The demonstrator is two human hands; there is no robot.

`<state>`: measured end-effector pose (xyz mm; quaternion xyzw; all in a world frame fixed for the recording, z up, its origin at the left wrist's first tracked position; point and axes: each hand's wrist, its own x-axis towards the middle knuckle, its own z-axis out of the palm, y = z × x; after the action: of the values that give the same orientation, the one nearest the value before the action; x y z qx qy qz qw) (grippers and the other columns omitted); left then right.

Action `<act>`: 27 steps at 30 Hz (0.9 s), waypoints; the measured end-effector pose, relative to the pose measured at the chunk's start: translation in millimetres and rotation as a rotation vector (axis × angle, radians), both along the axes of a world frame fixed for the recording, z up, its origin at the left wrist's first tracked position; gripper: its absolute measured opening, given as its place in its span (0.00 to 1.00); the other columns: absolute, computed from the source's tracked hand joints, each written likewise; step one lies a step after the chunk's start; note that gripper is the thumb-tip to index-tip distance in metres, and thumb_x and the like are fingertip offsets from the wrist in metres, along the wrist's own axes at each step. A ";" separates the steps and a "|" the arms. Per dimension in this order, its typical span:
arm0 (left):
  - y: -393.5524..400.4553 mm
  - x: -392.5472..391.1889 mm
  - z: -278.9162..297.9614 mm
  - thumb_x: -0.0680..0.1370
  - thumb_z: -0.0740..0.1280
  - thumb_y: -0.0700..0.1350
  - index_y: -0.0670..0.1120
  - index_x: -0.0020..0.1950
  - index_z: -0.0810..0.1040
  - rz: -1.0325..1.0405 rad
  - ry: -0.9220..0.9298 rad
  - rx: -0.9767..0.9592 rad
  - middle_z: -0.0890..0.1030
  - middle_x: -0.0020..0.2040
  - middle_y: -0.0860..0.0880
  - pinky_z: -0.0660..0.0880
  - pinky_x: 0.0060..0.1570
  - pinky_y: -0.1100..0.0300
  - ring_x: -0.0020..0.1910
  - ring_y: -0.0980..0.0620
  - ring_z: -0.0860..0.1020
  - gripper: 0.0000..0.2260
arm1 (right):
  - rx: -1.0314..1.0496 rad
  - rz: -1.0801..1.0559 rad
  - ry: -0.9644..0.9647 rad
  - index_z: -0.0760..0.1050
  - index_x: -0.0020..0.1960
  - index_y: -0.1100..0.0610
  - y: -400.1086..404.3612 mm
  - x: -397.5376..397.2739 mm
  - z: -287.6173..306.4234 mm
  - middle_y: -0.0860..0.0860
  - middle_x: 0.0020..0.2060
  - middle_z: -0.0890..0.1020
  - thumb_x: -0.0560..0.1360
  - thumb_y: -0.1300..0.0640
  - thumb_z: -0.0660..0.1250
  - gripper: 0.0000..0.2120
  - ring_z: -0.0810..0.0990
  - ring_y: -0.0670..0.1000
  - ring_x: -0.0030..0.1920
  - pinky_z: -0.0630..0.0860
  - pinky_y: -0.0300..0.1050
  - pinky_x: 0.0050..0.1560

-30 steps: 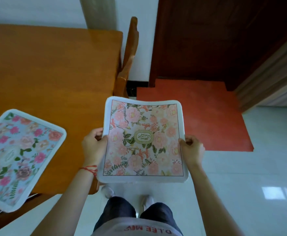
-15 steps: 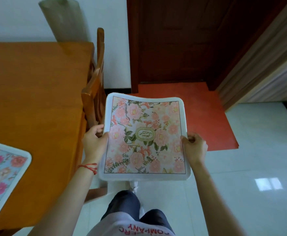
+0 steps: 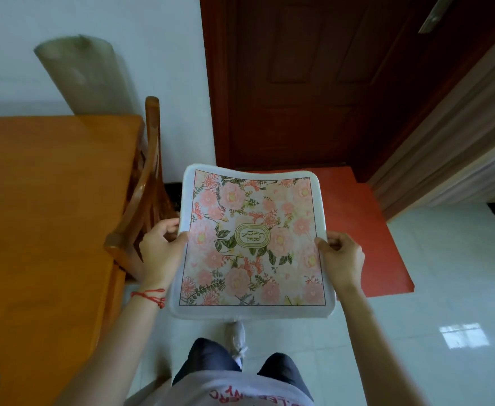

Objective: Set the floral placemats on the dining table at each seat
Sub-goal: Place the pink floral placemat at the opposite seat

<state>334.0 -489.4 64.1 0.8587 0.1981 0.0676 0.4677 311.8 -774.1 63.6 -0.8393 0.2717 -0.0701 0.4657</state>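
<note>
Both hands pinched one floral placemat [image 3: 253, 244] by its side edges, the left hand [image 3: 161, 250] and the right hand [image 3: 340, 257] with thumbs on top. The soft, white-bordered mat sagged slightly, held in the air right of the glossy orange wooden table [image 3: 44, 215] and beside a wooden chair [image 3: 148, 183], above pale floor tiles [image 3: 445, 303].

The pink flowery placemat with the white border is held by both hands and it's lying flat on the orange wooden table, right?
Not quite. In the head view both hands, left and right, do hold the pink flowery placemat with the white border, but it is in the air over the floor, beside the orange wooden table, not on it.
</note>
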 end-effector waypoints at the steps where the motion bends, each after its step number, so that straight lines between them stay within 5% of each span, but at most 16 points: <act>1: -1.9 8.8 3.4 0.72 0.69 0.35 0.42 0.54 0.80 -0.002 0.000 -0.006 0.81 0.45 0.49 0.74 0.50 0.58 0.44 0.52 0.78 0.12 | -0.003 0.007 -0.005 0.79 0.47 0.59 -1.2 9.8 1.1 0.41 0.32 0.77 0.72 0.61 0.68 0.05 0.74 0.41 0.32 0.73 0.41 0.38; 7: -11.6 52.5 21.4 0.72 0.68 0.34 0.41 0.54 0.79 0.039 -0.027 -0.043 0.80 0.45 0.50 0.67 0.38 0.73 0.42 0.54 0.76 0.11 | -0.011 0.071 -0.045 0.79 0.48 0.57 -10.9 67.7 13.1 0.41 0.33 0.78 0.72 0.62 0.68 0.05 0.75 0.41 0.31 0.74 0.37 0.33; 13: -16.3 94.9 30.5 0.72 0.68 0.33 0.40 0.53 0.80 0.143 -0.063 -0.051 0.79 0.42 0.50 0.68 0.35 0.75 0.38 0.62 0.75 0.11 | -0.003 0.179 -0.073 0.79 0.50 0.59 -19.8 137.0 19.9 0.40 0.33 0.77 0.72 0.62 0.69 0.08 0.77 0.37 0.29 0.69 0.23 0.28; 18: -23.4 124.1 39.9 0.71 0.69 0.34 0.40 0.53 0.80 0.248 -0.093 -0.025 0.80 0.43 0.49 0.69 0.36 0.73 0.39 0.55 0.77 0.11 | 0.004 0.303 -0.085 0.80 0.51 0.59 -23.7 196.2 27.4 0.40 0.34 0.77 0.71 0.61 0.69 0.09 0.77 0.36 0.30 0.69 0.22 0.29; 22: -27.1 140.5 46.2 0.72 0.69 0.34 0.40 0.52 0.80 0.358 -0.104 0.001 0.80 0.43 0.48 0.69 0.37 0.71 0.41 0.52 0.76 0.10 | -0.009 0.405 -0.084 0.79 0.51 0.58 -23.1 242.4 36.0 0.41 0.34 0.77 0.71 0.60 0.69 0.09 0.74 0.36 0.34 0.67 0.27 0.32; 27: -17.1 141.4 48.3 0.71 0.69 0.34 0.41 0.53 0.80 0.511 -0.102 -0.042 0.80 0.44 0.48 0.72 0.43 0.63 0.43 0.50 0.77 0.11 | 0.009 0.552 -0.092 0.80 0.51 0.59 -4.4 285.1 40.8 0.45 0.36 0.79 0.71 0.59 0.70 0.09 0.79 0.47 0.39 0.78 0.45 0.46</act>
<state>475.4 -506.5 112.4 0.7663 0.3862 0.2227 0.4626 596.9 -778.5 104.3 -0.8754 0.0116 0.0226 0.4827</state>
